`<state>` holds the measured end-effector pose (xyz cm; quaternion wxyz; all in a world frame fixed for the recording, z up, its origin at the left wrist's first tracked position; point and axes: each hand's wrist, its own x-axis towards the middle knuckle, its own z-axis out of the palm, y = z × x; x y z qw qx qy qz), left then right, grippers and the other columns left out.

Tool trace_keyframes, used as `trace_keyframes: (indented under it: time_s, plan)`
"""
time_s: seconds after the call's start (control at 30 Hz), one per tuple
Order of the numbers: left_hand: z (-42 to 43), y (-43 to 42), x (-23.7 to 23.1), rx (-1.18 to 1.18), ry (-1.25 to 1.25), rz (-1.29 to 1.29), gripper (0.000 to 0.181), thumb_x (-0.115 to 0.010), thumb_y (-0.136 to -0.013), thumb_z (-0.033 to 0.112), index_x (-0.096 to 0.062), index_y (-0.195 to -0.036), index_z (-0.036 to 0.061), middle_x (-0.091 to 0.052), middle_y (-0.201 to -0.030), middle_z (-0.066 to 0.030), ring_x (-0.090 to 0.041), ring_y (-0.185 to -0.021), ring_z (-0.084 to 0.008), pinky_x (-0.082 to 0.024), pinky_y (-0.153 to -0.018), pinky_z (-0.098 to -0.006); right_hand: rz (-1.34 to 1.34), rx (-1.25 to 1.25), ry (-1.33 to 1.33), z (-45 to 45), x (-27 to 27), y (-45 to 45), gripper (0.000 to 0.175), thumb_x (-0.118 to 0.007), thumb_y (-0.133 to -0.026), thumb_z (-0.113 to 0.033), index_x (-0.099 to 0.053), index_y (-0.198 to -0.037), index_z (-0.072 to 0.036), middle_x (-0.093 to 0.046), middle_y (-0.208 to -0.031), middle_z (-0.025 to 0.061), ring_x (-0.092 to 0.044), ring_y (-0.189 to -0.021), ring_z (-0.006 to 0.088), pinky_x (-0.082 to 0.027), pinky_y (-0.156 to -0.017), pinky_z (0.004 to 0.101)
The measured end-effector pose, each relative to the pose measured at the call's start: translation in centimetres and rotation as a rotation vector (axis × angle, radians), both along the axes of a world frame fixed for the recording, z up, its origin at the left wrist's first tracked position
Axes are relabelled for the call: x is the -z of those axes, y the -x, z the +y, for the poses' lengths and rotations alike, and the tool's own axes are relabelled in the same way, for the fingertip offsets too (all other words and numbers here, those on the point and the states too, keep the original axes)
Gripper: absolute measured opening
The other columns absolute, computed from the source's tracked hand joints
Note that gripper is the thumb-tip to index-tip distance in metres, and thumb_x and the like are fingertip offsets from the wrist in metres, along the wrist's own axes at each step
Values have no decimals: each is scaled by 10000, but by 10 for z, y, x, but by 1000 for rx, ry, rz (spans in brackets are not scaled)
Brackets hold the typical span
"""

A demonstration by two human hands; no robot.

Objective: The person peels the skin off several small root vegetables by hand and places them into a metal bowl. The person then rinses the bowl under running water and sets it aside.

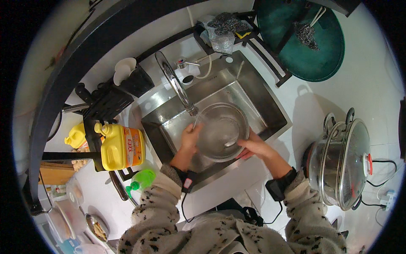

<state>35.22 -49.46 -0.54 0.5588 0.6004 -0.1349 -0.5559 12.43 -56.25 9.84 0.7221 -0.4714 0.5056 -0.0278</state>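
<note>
Over a stainless steel sink [253,108], a round metal basin [215,136] with a shiny rim lies between my two hands. A curved chrome faucet [176,84] reaches to the basin's upper left, and water seems to run from its spout into the basin. My left hand [190,138] is closed on the left edge, its fingers partly over the rim. My right hand [253,144] holds the lower right edge, thumb over the rim and fingers beneath. A small pale highlight or object near the right thumb is too blurred to tell.
Left of the sink stand a yellow detergent jug [119,147], a green pump bottle [142,181] and a black knife holder [109,101]. A steel pot with a glass lid [355,165] stands at right. Behind are a rack [266,57] with steel wool [226,23] and a green round board [326,54].
</note>
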Motion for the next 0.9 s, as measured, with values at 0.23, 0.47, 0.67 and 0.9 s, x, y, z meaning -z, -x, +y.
trace_keyframes:
  time_s: [0.23, 0.47, 0.67, 0.9]
  plan:
    - [25, 20, -24, -46, -207, 278, 495, -550, -772, 65, -372, -1233, 93, -530, -990, -74, -547, -781, -192, -487, -642, -365, -96, 193, -149, -10, 38, 15, 670, -506, -740, -74, -217, -1342, -132, -524, -1074, 170, -613, -777, 259, -549, -541, 358]
    - [40, -9, -13, 262, -236, 81, 656, -562, -704, 43, -295, -1297, 124, -496, -963, -64, -506, -707, -180, -435, -517, -354, 404, -439, 815, -58, 75, -1, 290, -563, -776, -309, -611, -901, -51, -619, -857, 149, -611, -742, 310, -498, -663, 422]
    - [47, -9, -20, 298, -179, 75, 646, -542, -686, 41, -331, -1288, 145, -486, -1017, -63, -498, -804, -168, -416, -503, -318, 545, -556, 1163, -72, 58, -77, 454, -542, -748, -511, -618, -765, -64, -614, -816, 134, -583, -775, 330, -458, -663, 432]
    - [51, -8, -19, 217, -162, 117, 654, -534, -669, 27, -346, -1285, 142, -528, -992, -56, -528, -798, -186, -438, -520, -320, 318, -714, 1298, -62, 53, -116, 498, -537, -731, -555, -625, -855, -80, -618, -842, 126, -590, -801, 324, -460, -680, 423]
